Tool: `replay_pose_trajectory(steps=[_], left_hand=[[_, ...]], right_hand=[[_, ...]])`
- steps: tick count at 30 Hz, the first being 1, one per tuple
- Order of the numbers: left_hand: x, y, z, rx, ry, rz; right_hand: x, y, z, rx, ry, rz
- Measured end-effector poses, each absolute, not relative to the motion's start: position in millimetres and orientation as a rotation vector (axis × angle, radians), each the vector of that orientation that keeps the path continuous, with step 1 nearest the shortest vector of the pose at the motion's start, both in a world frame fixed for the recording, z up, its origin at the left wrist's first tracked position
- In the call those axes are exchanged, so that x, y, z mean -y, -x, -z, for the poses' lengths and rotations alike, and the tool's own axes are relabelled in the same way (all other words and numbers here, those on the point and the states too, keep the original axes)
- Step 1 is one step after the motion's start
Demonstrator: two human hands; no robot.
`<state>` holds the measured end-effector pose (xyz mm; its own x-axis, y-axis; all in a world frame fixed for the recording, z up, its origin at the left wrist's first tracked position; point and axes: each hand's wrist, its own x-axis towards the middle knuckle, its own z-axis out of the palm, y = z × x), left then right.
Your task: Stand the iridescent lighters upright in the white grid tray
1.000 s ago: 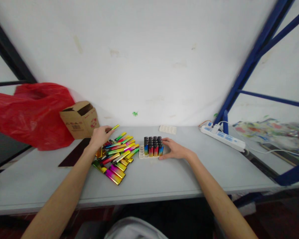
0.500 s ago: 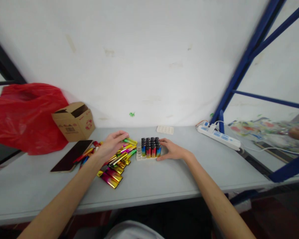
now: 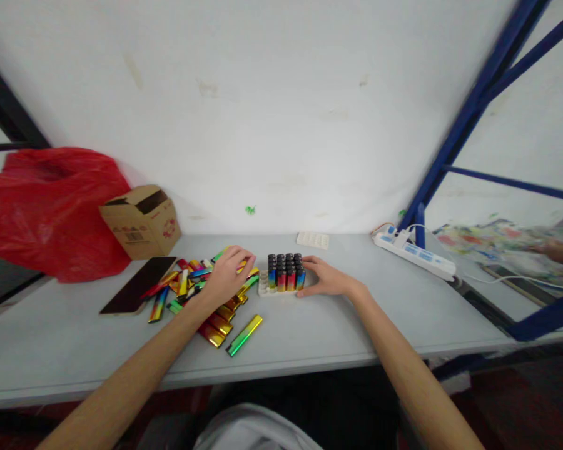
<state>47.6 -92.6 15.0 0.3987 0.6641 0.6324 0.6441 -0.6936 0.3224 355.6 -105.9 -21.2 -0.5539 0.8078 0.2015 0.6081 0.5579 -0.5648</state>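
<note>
I find the tray [image 3: 263, 290] off-white, its lighters [image 3: 281, 281] black-topped with blue, red and yellow fades; one loose lighter [image 3: 244, 335] green blending to yellow; bag [image 3: 60, 212] red.

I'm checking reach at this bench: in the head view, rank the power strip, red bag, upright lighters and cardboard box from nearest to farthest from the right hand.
1. Upright lighters: immediately left of the right hand.
2. Power strip: off to its right.
3. Cardboard box: well to the left.
4. Red bag: farther left, beside the box.
</note>
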Motion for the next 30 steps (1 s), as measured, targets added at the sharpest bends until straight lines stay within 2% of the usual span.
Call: replay_pose_trajectory(steps=[3,6,10,14,17,20,30], left_hand=[[118,-44,-31,-1.24,-2.683,-1.239],[160,-39,-38,-1.213,-2.839,-0.89],[209,-32,-25,-1.293,-2.979,-0.455],[227,-28,-8,-1.396,-2.96,-0.336],[221,-29,-6,-1.366,-2.857,-0.475],[205,-28,-14,-1.308,-2.625,-0.771],[113,-43,-77,-0.802,-1.408,-1.305]], right_hand=[[105,-356,24,2.341,1.139,-0.611],[106,-356,25,2.337,1.134,-0.605],[106,-356,24,2.331,1.149,-0.611],[106,-356,22,2.349,1.151,-0.598],[107,-355,21,2.357,1.154,-0.591],[107,-354,20,2.352,1.143,-0.598],[107,-354,21,2.341,1.139,-0.603]])
